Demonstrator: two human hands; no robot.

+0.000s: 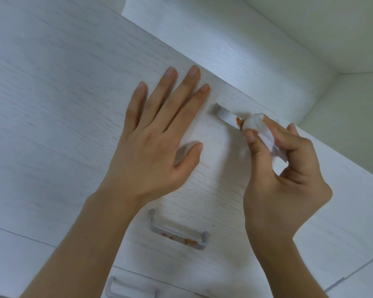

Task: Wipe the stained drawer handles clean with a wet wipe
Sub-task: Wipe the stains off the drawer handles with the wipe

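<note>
Upper drawer handle [223, 116]: grey bar on the white drawer front [73, 104], orange stain at its right end.
Wet wipe [260, 130]: crumpled, white, pressed against that stained end; your right hand [282, 179] pinches it between thumb and curled fingers.
Your left hand [159, 134]: flat, fingers straight and spread, resting on the drawer front just left of the upper handle.
Middle drawer handle [179, 231]: below the upper handle, orange smears along its bar.
Lowest handle [125, 289]: further below, partly cut off.

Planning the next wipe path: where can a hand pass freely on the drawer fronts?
Free: bare drawer front beyond the left hand, and between both hands. Crowded: top handle, where the right hand presses the wipe.
</note>
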